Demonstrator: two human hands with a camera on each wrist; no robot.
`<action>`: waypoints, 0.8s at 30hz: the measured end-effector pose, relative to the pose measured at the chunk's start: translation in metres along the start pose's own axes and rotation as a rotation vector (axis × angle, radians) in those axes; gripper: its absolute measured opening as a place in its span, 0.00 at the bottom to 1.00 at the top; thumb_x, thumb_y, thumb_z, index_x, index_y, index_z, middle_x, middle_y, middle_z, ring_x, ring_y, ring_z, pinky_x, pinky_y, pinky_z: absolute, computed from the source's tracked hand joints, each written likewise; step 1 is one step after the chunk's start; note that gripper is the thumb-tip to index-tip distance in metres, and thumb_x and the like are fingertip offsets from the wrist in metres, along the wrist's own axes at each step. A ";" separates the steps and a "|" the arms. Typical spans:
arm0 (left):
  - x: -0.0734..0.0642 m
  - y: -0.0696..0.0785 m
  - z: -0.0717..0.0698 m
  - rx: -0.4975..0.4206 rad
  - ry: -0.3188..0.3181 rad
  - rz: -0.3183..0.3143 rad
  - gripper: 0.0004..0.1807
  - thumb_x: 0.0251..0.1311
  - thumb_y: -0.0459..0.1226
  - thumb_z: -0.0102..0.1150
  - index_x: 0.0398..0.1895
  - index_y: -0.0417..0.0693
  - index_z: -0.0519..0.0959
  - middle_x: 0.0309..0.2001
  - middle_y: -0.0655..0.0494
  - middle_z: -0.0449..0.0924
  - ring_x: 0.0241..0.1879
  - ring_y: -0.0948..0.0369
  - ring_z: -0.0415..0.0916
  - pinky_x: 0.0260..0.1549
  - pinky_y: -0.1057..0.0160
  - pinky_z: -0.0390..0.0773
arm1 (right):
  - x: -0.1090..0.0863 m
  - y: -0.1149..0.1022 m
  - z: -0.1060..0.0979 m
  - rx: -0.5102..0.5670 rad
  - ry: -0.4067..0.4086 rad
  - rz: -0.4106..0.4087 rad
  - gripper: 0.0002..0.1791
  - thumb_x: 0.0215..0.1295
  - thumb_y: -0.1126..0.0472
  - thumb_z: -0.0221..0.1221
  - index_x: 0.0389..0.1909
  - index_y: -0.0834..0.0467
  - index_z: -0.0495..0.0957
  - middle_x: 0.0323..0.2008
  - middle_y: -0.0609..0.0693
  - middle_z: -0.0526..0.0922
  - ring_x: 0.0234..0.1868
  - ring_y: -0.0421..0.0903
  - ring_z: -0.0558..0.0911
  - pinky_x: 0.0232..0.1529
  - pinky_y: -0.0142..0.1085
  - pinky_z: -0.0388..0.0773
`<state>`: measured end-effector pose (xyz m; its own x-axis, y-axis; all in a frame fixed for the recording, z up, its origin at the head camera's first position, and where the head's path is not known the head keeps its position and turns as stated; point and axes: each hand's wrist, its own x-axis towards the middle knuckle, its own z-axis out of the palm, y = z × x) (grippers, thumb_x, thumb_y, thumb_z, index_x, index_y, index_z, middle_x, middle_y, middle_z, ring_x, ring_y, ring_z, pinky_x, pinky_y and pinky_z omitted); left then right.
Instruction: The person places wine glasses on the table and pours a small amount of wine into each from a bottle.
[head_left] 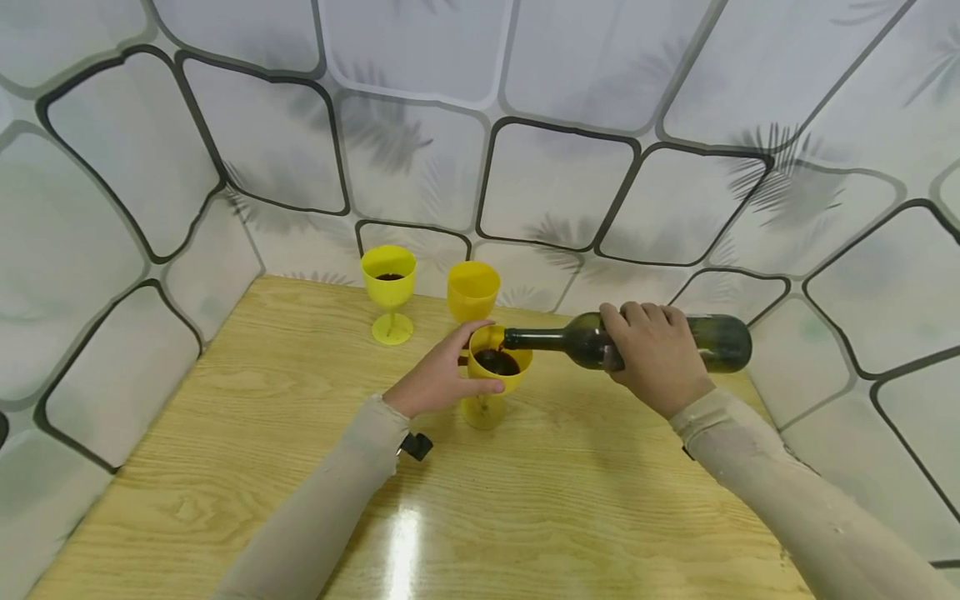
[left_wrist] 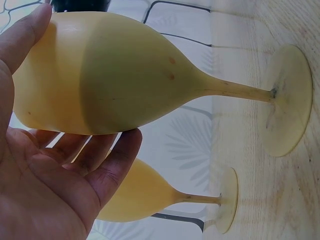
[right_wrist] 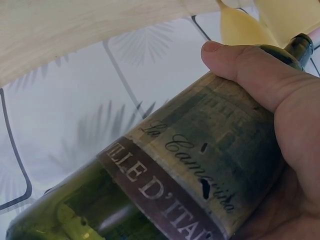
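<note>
My left hand (head_left: 431, 379) holds the bowl of a yellow-orange plastic goblet (left_wrist: 125, 70) from its left side, thumb and fingers spread round it. The goblet stands upright with its foot (head_left: 483, 412) on the table, and dark liquid (head_left: 495, 363) shows inside. My right hand (head_left: 660, 354) grips a dark green wine bottle (head_left: 723, 342) round its body. The bottle lies nearly level, its mouth (head_left: 512, 338) over the goblet's rim. In the right wrist view, a worn label (right_wrist: 200, 145) shows below the thumb.
Behind the held goblet stands another orange goblet (head_left: 472, 292), partly hidden by it. A brighter yellow goblet (head_left: 390, 287) with dark liquid in it stands to the back left. The wooden table (head_left: 247, 433) meets patterned walls (head_left: 555, 192) at the back and sides.
</note>
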<state>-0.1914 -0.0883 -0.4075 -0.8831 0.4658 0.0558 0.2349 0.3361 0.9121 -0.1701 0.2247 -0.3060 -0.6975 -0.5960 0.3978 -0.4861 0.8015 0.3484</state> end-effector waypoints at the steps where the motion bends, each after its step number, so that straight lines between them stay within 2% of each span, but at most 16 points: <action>1: 0.000 0.000 0.000 0.003 0.000 0.002 0.52 0.56 0.59 0.74 0.80 0.70 0.56 0.78 0.58 0.58 0.72 0.50 0.64 0.68 0.40 0.68 | 0.000 0.000 0.000 -0.001 -0.003 0.001 0.25 0.50 0.62 0.73 0.45 0.62 0.71 0.35 0.61 0.80 0.37 0.64 0.83 0.42 0.63 0.80; 7: 0.000 0.001 -0.001 0.002 -0.003 0.010 0.52 0.56 0.59 0.74 0.81 0.70 0.55 0.78 0.58 0.58 0.71 0.50 0.64 0.68 0.40 0.68 | -0.001 0.000 0.000 -0.002 -0.023 0.010 0.27 0.48 0.61 0.76 0.45 0.61 0.71 0.35 0.61 0.80 0.38 0.64 0.83 0.43 0.62 0.80; 14: 0.000 0.001 -0.001 -0.002 -0.002 0.013 0.52 0.57 0.58 0.74 0.81 0.69 0.55 0.77 0.57 0.59 0.71 0.50 0.65 0.68 0.41 0.69 | -0.001 -0.001 0.000 0.008 -0.037 0.014 0.24 0.50 0.62 0.73 0.44 0.61 0.71 0.35 0.61 0.80 0.38 0.64 0.83 0.43 0.63 0.80; 24: 0.001 -0.001 -0.001 -0.006 -0.003 0.019 0.51 0.57 0.57 0.74 0.80 0.70 0.56 0.76 0.58 0.61 0.70 0.51 0.66 0.67 0.42 0.70 | -0.002 -0.003 0.000 0.034 -0.058 0.027 0.25 0.52 0.62 0.72 0.49 0.61 0.73 0.37 0.61 0.81 0.38 0.64 0.83 0.42 0.64 0.80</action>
<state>-0.1925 -0.0893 -0.4075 -0.8772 0.4746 0.0720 0.2493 0.3222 0.9132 -0.1670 0.2234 -0.3085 -0.7394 -0.5713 0.3562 -0.4837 0.8188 0.3091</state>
